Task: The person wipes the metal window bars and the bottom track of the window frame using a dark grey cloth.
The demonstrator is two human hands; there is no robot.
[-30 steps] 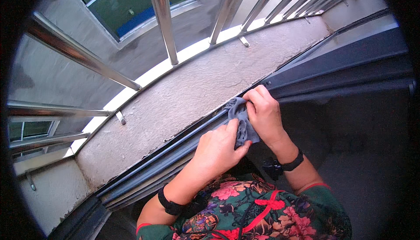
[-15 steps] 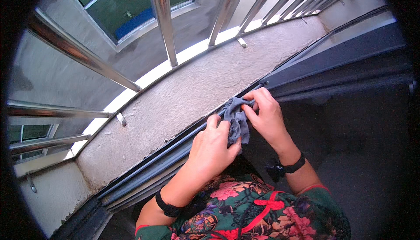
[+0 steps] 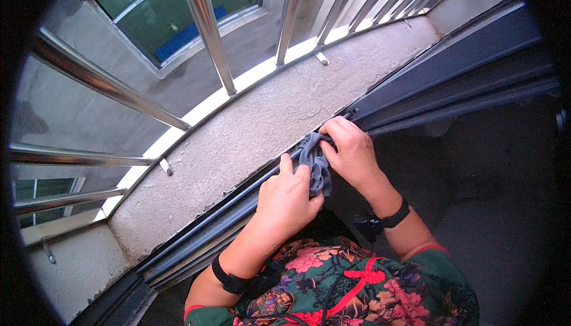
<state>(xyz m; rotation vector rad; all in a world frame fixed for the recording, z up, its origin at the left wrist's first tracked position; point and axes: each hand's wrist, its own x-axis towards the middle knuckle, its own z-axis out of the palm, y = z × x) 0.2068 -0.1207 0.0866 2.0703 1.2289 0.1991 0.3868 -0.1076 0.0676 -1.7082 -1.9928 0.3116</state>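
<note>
A crumpled grey-blue cloth [image 3: 317, 168] is bunched between my two hands, over the dark window track [image 3: 238, 207]. My left hand [image 3: 284, 198] grips its lower left side, the index finger stretched toward the track and the thumb at the cloth's lower edge. On the upper right, my right hand [image 3: 350, 147] pinches the cloth between thumb and fingers, close to the end of the dark sliding frame [image 3: 440, 76]. Part of the cloth and the fingertips beneath it are hidden. Each wrist wears a black band.
Beyond the track runs a rough pale concrete sill [image 3: 256, 127]. Metal railing bars [image 3: 208, 34] rise from a white bottom rail [image 3: 196, 115] along its outer edge. Short metal pegs [image 3: 166, 167] stick out over the sill. Outside stands a grey wall with a window [image 3: 178, 5].
My right hand has shifted slightly left and up with its part of the cloth. The left hand stays nearly in place, its index finger now straighter. The view has tilted a little.
</note>
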